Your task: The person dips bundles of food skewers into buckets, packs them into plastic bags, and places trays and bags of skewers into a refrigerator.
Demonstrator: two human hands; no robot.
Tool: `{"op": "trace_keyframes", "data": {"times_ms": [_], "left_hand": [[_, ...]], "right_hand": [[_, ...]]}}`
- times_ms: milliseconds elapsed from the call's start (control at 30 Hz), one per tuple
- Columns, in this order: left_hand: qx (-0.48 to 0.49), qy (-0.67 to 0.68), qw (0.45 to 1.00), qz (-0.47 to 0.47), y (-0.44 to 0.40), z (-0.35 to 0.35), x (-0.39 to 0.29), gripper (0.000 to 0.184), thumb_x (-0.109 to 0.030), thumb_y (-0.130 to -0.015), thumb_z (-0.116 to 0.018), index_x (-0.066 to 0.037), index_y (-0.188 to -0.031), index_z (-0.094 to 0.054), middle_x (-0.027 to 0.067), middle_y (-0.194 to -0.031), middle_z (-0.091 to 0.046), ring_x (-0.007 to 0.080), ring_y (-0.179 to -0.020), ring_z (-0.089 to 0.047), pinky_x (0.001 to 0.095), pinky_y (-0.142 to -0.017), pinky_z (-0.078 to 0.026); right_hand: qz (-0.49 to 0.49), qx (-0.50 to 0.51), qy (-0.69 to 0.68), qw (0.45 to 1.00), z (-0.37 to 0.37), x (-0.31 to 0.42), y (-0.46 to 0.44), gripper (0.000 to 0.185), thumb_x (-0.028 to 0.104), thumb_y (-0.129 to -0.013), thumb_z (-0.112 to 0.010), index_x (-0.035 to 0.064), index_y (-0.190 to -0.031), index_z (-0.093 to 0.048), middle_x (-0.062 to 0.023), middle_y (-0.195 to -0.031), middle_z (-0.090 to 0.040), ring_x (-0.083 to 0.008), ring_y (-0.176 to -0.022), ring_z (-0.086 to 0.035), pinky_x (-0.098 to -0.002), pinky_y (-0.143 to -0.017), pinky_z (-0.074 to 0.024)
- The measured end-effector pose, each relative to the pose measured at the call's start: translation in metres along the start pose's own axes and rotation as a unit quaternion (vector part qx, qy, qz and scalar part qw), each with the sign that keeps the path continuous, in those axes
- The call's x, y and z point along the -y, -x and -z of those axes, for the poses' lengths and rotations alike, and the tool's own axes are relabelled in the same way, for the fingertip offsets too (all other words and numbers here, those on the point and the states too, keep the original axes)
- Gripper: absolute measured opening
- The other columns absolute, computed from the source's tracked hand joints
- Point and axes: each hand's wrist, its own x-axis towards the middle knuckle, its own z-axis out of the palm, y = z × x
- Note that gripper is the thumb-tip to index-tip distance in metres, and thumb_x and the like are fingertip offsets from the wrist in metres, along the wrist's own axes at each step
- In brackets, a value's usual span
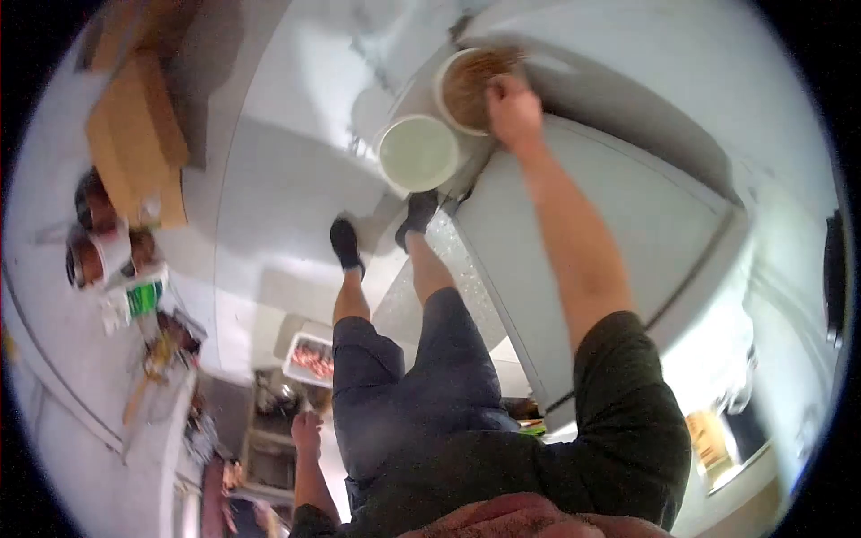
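Observation:
My right hand (515, 112) reaches forward over a white bucket (441, 94) on the floor. Its fingers are closed on a bundle of thin brown sticks (491, 63), blurred at the tips; more brown material shows inside the same bucket. Just nearer to me stands a second white bucket (418, 152), touching or almost touching the first, with pale greenish contents or a pale lid. My left hand (307, 430) hangs low beside my left thigh, fingers loosely bent, with no object visible in it. A white tray of reddish pieces (312, 359) lies near that hand.
A white chest or cabinet (583, 233) stands to my right, under my right arm. My feet are close to the buckets. At left are a cardboard box (136, 143), round dark-red containers (90, 260) and a green-and-white packet (142, 298).

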Motion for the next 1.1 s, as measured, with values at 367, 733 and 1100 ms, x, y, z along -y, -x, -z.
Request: {"op": "trace_keyframes", "data": {"times_ms": [367,733,1100], "left_hand": [[0.128,-0.008,0.962,-0.243,-0.081,0.097,-0.217,0.02,-0.024,-0.092,-0.055,-0.005,-0.087,-0.053,0.0043,-0.074,-0.057,0.0121,-0.059,-0.054,0.0244,-0.047,-0.039],[0.212,-0.253,0.759,-0.561,0.083,-0.087,-0.371,0.019,-0.018,-0.09,-0.056,-0.001,-0.081,-0.056,0.001,-0.07,-0.052,0.0118,-0.062,-0.047,0.0293,-0.054,-0.041],[0.12,-0.311,0.291,-0.897,0.394,-0.325,-0.143,0.041,-0.021,-0.076,-0.072,-0.003,-0.109,-0.058,0.019,-0.12,-0.049,0.0376,-0.114,-0.046,0.0434,-0.097,-0.039]], "right_hand": [[-0.071,-0.005,-0.225,0.972,0.2,0.126,0.371,0.045,0.019,-0.082,-0.065,0.0047,-0.122,-0.052,-0.0167,-0.12,-0.055,-0.0353,-0.105,-0.057,-0.0437,-0.088,-0.0472],[-0.686,-0.276,-0.176,0.65,0.056,-0.028,0.888,0.046,0.027,-0.08,-0.066,-0.0005,-0.117,-0.058,-0.0221,-0.111,-0.063,-0.0392,-0.107,-0.058,-0.043,-0.092,-0.0461],[-0.737,-0.097,-0.482,0.464,-0.139,0.001,1.111,0.026,0.028,-0.083,-0.061,0.0017,-0.088,-0.061,-0.0138,-0.076,-0.064,-0.0265,-0.069,-0.062,-0.0394,-0.063,-0.0487]]}}
